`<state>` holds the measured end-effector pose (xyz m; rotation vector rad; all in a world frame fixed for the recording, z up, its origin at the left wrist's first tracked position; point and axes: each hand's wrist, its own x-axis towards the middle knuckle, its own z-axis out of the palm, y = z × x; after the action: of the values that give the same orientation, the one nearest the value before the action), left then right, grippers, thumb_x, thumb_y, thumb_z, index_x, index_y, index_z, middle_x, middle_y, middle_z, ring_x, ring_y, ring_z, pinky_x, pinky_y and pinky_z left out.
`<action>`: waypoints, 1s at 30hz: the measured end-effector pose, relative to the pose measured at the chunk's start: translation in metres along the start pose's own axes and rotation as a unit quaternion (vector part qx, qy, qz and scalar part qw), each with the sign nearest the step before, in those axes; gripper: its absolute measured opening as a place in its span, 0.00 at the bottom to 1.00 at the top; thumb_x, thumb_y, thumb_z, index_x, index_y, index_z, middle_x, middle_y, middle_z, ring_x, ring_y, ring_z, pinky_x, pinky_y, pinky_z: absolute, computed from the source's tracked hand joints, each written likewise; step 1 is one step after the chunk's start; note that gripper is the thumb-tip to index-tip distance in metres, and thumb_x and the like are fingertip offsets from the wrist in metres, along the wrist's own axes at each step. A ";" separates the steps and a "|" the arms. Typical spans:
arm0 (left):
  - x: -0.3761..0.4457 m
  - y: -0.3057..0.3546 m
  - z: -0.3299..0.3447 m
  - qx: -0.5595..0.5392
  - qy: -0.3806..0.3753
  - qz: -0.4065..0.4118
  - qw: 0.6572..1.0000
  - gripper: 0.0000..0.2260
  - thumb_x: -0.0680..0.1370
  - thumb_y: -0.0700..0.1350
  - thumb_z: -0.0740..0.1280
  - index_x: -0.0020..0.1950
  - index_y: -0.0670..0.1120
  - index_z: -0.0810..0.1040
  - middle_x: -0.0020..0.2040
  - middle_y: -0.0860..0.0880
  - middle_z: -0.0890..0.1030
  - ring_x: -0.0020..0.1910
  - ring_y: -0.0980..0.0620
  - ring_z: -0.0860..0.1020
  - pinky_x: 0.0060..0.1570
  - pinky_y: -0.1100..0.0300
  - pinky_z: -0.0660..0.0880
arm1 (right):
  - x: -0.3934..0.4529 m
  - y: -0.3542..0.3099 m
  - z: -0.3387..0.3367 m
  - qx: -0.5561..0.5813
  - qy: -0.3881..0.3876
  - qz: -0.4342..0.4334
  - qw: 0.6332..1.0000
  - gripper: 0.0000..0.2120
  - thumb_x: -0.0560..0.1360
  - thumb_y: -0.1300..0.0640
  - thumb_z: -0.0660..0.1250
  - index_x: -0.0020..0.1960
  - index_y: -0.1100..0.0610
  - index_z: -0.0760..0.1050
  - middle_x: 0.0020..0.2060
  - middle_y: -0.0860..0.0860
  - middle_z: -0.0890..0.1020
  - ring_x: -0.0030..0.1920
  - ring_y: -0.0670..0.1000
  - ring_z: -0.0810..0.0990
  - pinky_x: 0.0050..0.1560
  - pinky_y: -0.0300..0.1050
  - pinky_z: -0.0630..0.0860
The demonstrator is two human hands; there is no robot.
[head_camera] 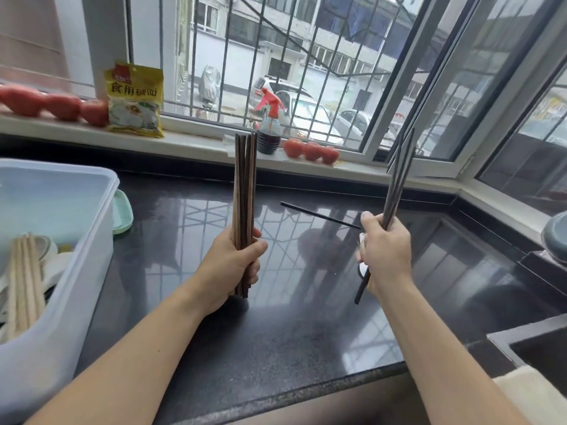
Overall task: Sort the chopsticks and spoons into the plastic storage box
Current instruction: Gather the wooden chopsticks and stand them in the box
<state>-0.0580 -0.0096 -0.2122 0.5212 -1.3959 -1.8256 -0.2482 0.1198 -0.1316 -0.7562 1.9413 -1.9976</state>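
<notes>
My left hand grips a bundle of several brown wooden chopsticks, held upright with their lower ends on the black counter. My right hand grips a few dark chopsticks that lean up and to the right; one dark end sticks out below the hand. A single black chopstick lies flat on the counter between the hands. The translucent plastic storage box stands at the left. Inside it lie pale wooden chopsticks and white spoons.
A green lid leans behind the box. On the windowsill stand a yellow packet, a spray bottle and tomatoes. A sink corner and a cloth are at lower right. A pot lid sits at the right edge.
</notes>
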 end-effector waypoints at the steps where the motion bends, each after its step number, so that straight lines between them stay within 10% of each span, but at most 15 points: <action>1: -0.001 0.000 0.001 0.004 -0.008 0.006 1.000 0.07 0.82 0.36 0.67 0.57 0.43 0.71 0.33 0.48 0.71 0.29 0.49 0.69 0.29 0.55 0.69 | -0.004 0.005 0.003 -0.003 0.004 0.000 1.000 0.16 0.81 0.54 0.65 0.36 0.52 0.66 0.23 0.49 0.64 0.23 0.50 0.63 0.26 0.44 0.67; 5: -0.005 0.002 0.004 0.017 -0.048 0.027 0.998 0.06 0.82 0.36 0.67 0.56 0.43 0.72 0.36 0.48 0.72 0.31 0.49 0.70 0.31 0.54 0.69 | -0.026 0.021 0.023 0.033 -0.048 0.021 0.998 0.20 0.84 0.51 0.61 0.35 0.57 0.69 0.22 0.50 0.68 0.23 0.50 0.70 0.36 0.47 0.79; 10: -0.013 0.004 0.012 0.087 -0.088 0.075 0.989 0.08 0.80 0.40 0.71 0.58 0.44 0.78 0.40 0.49 0.81 0.38 0.48 0.78 0.39 0.55 0.77 | -0.054 0.028 0.065 0.074 -0.161 0.022 0.984 0.20 0.84 0.47 0.58 0.49 0.57 0.85 0.50 0.54 0.87 0.56 0.53 0.84 0.64 0.53 0.76; 14: -0.017 0.008 0.018 0.109 -0.118 0.087 0.983 0.08 0.80 0.32 0.68 0.58 0.41 0.79 0.39 0.51 0.85 0.38 0.56 0.83 0.39 0.66 0.78 | -0.070 0.025 0.091 0.040 -0.201 0.039 0.978 0.22 0.83 0.41 0.57 0.45 0.49 0.86 0.46 0.52 0.88 0.50 0.51 0.87 0.59 0.52 0.80; 20: -0.016 0.007 0.017 0.184 -0.157 0.087 0.966 0.07 0.78 0.31 0.70 0.55 0.37 0.80 0.43 0.35 0.82 0.43 0.42 0.83 0.42 0.51 0.80 | -0.058 0.023 0.078 -0.033 -0.273 0.024 0.961 0.27 0.80 0.36 0.54 0.49 0.52 0.86 0.47 0.50 0.88 0.49 0.45 0.86 0.53 0.39 0.80; 25: -0.008 0.001 0.009 0.218 -0.036 0.105 0.970 0.06 0.73 0.37 0.67 0.48 0.44 0.75 0.37 0.48 0.75 0.37 0.50 0.73 0.41 0.54 0.73 | -0.032 0.040 0.062 -0.189 -0.361 -0.071 0.910 0.32 0.80 0.35 0.48 0.73 0.53 0.72 0.71 0.48 0.75 0.74 0.45 0.69 0.75 0.42 0.63; 30: -0.004 0.004 0.004 0.210 0.035 0.100 0.972 0.04 0.78 0.33 0.68 0.49 0.38 0.74 0.38 0.48 0.74 0.36 0.54 0.72 0.39 0.64 0.71 | -0.011 0.079 0.025 -0.648 -0.260 -0.008 0.716 0.35 0.83 0.37 0.45 0.82 0.58 0.50 0.82 0.55 0.52 0.81 0.55 0.49 0.79 0.55 0.50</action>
<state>-0.0573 -0.0043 -0.2071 0.6244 -1.7275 -1.3433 -0.2395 0.0977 -0.2116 -1.3430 2.6382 0.0230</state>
